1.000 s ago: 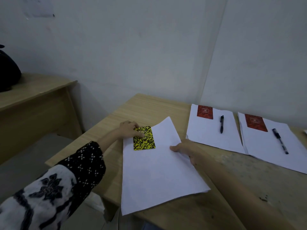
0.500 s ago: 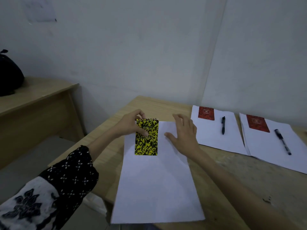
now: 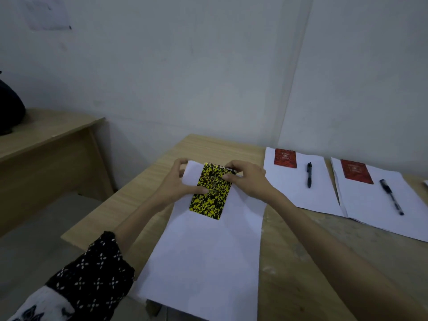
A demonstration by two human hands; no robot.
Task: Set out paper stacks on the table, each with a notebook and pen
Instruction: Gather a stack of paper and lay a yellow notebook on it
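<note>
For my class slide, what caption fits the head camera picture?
Both hands, left and right, set a yellow notebook on the near paper stack.

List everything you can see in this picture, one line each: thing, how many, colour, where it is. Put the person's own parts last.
paper stacks: three, white, in a row on the table.
yellow notebook: one, yellow and black, spiral-bound, on the nearest stack's far end.
red notebooks: two, red, at the far ends of the other two stacks.
pens: two, black, one beside each red notebook.
table: one, light wood.
side desk: one, light wood, at left.
dark object: one, black, on the side desk, partly cut off.
left hand: grips the yellow notebook's left edge.
right hand: pinches its top right corner.
</note>
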